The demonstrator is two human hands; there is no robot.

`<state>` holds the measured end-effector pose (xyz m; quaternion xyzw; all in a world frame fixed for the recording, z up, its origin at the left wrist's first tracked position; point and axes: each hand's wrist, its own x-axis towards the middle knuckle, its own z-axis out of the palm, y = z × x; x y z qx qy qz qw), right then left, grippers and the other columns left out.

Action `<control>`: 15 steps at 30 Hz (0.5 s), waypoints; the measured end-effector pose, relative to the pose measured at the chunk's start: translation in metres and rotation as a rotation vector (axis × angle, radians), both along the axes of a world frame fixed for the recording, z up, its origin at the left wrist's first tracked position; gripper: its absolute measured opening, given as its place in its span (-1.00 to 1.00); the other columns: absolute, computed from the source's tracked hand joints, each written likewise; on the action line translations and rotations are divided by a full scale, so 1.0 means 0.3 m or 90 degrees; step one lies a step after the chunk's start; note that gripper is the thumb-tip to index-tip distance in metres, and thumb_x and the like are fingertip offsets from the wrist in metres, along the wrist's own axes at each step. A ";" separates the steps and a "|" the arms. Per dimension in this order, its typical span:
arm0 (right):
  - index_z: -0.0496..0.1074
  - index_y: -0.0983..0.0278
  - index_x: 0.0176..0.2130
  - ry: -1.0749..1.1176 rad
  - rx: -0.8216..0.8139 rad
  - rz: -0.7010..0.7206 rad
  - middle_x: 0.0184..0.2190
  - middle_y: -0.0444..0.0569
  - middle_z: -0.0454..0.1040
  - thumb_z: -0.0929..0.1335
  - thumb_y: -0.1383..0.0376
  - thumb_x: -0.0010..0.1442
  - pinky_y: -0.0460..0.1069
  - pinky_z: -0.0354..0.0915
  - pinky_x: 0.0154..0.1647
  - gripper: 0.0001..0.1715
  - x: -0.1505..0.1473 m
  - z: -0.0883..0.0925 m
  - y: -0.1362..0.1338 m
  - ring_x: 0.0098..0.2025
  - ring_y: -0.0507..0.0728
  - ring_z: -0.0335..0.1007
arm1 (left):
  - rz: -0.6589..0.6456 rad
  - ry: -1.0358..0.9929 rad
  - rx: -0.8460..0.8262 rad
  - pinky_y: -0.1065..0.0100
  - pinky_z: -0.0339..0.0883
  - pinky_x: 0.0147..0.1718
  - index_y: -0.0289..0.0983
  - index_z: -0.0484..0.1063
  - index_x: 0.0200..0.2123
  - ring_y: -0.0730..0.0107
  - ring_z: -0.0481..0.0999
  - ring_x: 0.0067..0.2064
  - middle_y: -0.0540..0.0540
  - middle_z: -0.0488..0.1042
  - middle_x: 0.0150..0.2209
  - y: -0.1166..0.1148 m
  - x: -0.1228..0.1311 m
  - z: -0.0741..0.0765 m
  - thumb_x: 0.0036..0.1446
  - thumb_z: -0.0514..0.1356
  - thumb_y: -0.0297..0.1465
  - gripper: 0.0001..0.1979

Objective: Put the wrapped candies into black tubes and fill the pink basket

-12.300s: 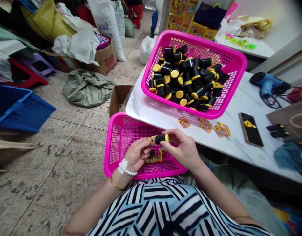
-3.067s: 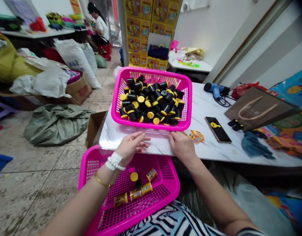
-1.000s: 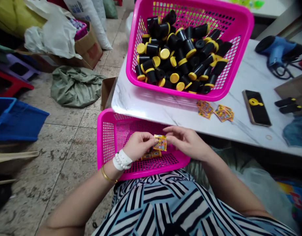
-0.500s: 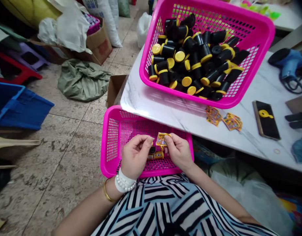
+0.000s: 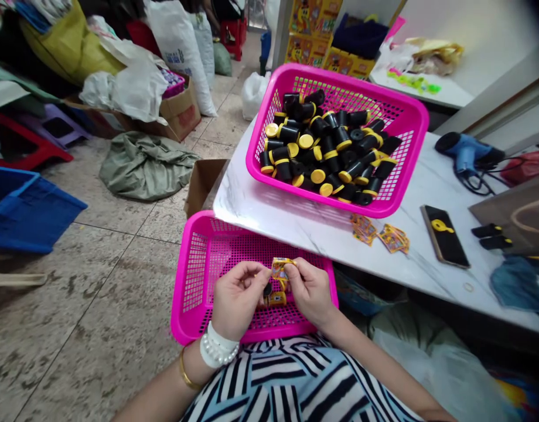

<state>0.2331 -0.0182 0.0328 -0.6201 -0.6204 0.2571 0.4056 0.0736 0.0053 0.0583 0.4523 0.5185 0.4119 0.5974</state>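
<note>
My right hand [image 5: 312,290] pinches a small yellow printed plastic label [image 5: 280,268] between thumb and fingers, above the lower pink basket [image 5: 191,278]. Facing it is my left hand [image 5: 238,293], its thumb and forefinger pressed together at the label's left edge. Whatever is in that pinch is too small to make out. Beneath the hands lie a black round piece [image 5: 267,288] and a yellow printed cylinder [image 5: 277,299], both partly covered by the fingers. On the table, two small piles of similar labels [image 5: 394,238] lie beside the upper pink basket [image 5: 410,176].
Black tubes with yellow caps [image 5: 328,149] fill much of the upper basket on the white marbled table [image 5: 296,234]. A phone [image 5: 445,235], a blue heat gun [image 5: 467,155] and a blue cloth [image 5: 518,287] lie right. A blue crate [image 5: 32,211] stands on the floor.
The view has tilted up, showing yellow printed boxes behind the upper basket. The gap between my left fingertips and the label has closed; my right hand still holds the label.
</note>
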 end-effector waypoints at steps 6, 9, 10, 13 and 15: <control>0.27 0.24 -0.48 -0.037 0.033 -0.004 -0.60 -0.19 0.22 0.21 0.26 0.37 -0.09 0.06 -0.52 -0.64 -0.008 -0.009 -0.003 -0.57 -0.02 0.14 | -0.003 0.029 0.019 0.48 0.34 -0.50 -0.30 0.56 -0.35 0.48 0.45 -0.48 -0.05 0.55 -0.45 0.000 -0.004 0.002 0.05 0.31 -0.31 -0.84; 0.33 0.26 -0.44 -0.076 0.090 0.019 -0.58 -0.15 0.32 0.23 0.30 0.35 -0.09 0.12 -0.51 -0.69 -0.013 -0.010 -0.004 -0.55 -0.01 0.24 | -0.019 0.027 -0.005 0.45 0.37 -0.46 -0.29 0.58 -0.32 0.40 0.51 -0.39 -0.09 0.58 -0.40 0.005 -0.008 -0.008 0.03 0.33 -0.31 -0.82; 0.36 0.26 -0.40 -0.084 0.115 0.028 -0.55 -0.12 0.38 0.24 0.32 0.34 -0.09 0.16 -0.49 -0.73 -0.015 -0.008 -0.004 -0.53 0.00 0.29 | -0.023 0.022 -0.012 0.44 0.37 -0.47 -0.29 0.57 -0.31 0.39 0.52 -0.39 -0.09 0.58 -0.41 0.007 -0.009 -0.011 0.02 0.34 -0.31 -0.81; 0.44 0.28 -0.30 -0.089 0.168 0.048 -0.47 -0.06 0.49 0.26 0.34 0.33 -0.09 0.25 -0.43 -0.81 -0.023 0.001 0.000 -0.47 0.03 0.40 | -0.024 0.006 -0.010 0.43 0.38 -0.44 -0.29 0.55 -0.29 0.39 0.52 -0.39 -0.08 0.57 -0.40 0.015 -0.011 -0.020 -0.01 0.35 -0.32 -0.79; 0.45 0.27 -0.28 -0.078 0.183 0.047 -0.47 -0.05 0.51 0.26 0.33 0.33 -0.08 0.28 -0.43 -0.80 -0.026 0.008 0.009 -0.46 0.04 0.43 | -0.015 0.003 0.002 0.42 0.39 -0.42 -0.30 0.53 -0.30 0.41 0.51 -0.40 -0.07 0.57 -0.40 0.023 -0.010 -0.023 -0.02 0.36 -0.33 -0.79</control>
